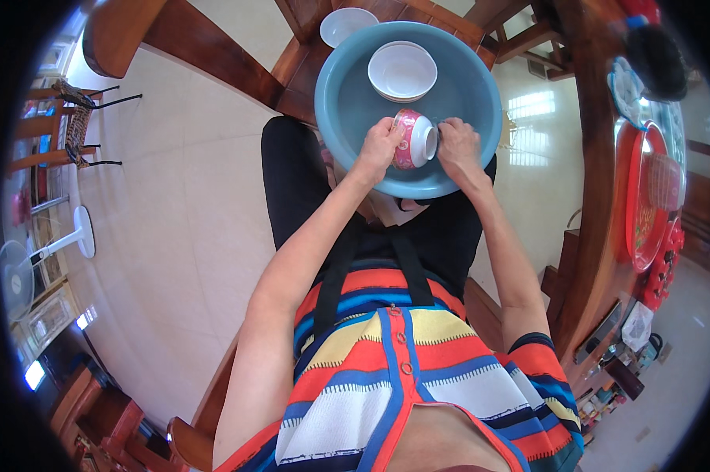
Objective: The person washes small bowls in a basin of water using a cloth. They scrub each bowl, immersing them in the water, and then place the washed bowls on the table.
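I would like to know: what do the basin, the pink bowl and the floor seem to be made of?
Basin: probably plastic, smooth and satin, judging by its even blue colour and rounded rim.
Pink bowl: likely glazed ceramic, from its patterned band and smooth white base; melamine is possible.
Floor: glossy tile, perhaps ceramic, with faint joints and bright reflections.

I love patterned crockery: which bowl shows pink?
The pink-banded bowl, tilted in the left grip; the stacked bowls inside the blue basin and the lone bowl beyond its rim show only white.
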`<state>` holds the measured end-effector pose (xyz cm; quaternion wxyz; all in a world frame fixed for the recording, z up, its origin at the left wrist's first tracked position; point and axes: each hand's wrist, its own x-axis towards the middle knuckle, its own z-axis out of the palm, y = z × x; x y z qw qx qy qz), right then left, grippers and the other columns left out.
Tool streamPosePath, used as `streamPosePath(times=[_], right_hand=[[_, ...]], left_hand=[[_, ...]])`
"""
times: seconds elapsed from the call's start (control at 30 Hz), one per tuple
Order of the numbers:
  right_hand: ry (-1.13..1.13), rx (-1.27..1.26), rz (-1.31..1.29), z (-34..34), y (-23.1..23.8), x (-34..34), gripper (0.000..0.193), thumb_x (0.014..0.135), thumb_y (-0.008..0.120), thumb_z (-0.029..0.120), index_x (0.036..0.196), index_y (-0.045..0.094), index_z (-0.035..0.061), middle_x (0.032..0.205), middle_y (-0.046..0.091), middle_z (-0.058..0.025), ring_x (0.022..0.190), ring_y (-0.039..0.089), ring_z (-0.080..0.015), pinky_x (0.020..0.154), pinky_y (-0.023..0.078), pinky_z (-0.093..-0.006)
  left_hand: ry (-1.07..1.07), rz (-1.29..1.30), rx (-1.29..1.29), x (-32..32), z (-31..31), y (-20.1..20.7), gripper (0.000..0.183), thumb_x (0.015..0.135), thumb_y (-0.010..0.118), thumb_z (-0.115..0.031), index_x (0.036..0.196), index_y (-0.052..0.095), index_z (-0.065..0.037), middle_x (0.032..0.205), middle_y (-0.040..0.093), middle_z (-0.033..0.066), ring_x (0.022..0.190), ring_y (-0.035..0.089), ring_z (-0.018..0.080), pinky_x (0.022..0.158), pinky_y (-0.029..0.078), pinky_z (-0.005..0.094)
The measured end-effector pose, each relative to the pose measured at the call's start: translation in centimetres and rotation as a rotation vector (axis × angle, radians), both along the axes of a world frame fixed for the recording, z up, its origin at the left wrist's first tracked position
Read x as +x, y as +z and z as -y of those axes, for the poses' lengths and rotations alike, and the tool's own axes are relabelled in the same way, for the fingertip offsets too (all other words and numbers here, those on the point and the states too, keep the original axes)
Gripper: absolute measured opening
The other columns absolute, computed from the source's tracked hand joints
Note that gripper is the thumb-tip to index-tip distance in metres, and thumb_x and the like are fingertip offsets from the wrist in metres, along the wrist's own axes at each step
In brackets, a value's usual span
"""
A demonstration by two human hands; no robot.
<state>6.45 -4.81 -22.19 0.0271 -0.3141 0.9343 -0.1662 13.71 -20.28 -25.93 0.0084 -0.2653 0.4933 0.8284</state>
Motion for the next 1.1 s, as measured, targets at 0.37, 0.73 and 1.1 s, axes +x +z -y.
streamPosePath(times=[0.37,0.73,1.1], right_hand=[[0.080,0.010,-0.105,-1.7,0.3,0.7,0.017,0.075,0.055,0.007,0.089,0.064,0.0086,0.097,0.063,-0.0056,0.089,0.059,-0.0238,0.078,0.042,-0.0388],[0.072,0.006,-0.118,-1.8,0.1,0.8,0.016,0.073,0.057,0.007,0.088,0.064,0.0079,0.094,0.063,-0.0059,0.087,0.059,-0.0234,0.076,0.042,-0.0388],[0.066,0.020,-0.103,-1.5,0.4,0.8,0.018,0.073,0.059,0.007,0.090,0.064,0.0086,0.094,0.062,-0.0054,0.087,0.058,-0.0228,0.077,0.042,-0.0382]], left_hand=[[-0.177,-0.102,-0.293,0.1,-0.5,0.7,0.022,0.088,0.053,-0.014,0.098,0.058,0.005,0.079,0.059,0.0036,0.071,0.053,0.0089,0.065,0.045,0.0243],[-0.114,-0.437,-0.439,-1.7,1.4,10.1,0.019,0.088,0.052,-0.008,0.103,0.057,0.002,0.081,0.062,0.0113,0.072,0.057,0.0148,0.066,0.045,0.0275],[-0.389,-0.457,-1.498,-6.7,3.8,6.9,0.018,0.083,0.057,-0.014,0.097,0.061,-0.002,0.088,0.062,0.0189,0.083,0.058,0.0373,0.077,0.045,0.0408]])
